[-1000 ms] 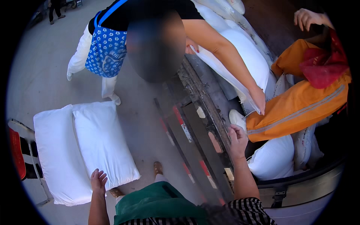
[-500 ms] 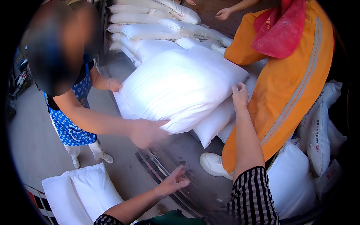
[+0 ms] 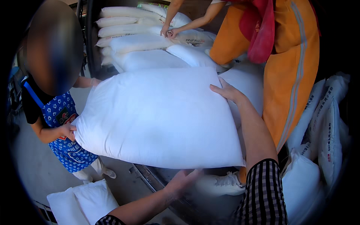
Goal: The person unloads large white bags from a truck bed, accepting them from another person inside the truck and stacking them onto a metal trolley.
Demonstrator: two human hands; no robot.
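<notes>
A big, full white sack [image 3: 157, 120] hangs level in front of me. My right hand [image 3: 227, 92] grips its right edge near the far corner, with the thumb lying over the top. Just below the near edge, my left hand [image 3: 183, 183] reaches toward the underside; its fingers are smeared by motion and partly hidden, so contact is unclear. At the left end, a co-worker in a blue flowered apron [image 3: 69, 123] holds the sack by its edge with both hands.
Stacked white sacks [image 3: 131, 41] lie at the back, where a second co-worker in orange trousers [image 3: 290, 75] bends with both hands on one. More printed sacks [image 3: 328, 127] stand at right. White sacks [image 3: 80, 200] sit lower left. A white shoe [image 3: 225, 183] is close beneath my sack.
The sack has come nearer and flattened out between the co-worker and me. My right hand has taken its edge; my left has moved right, under it. The orange-clad co-worker's hands have reached the stack.
</notes>
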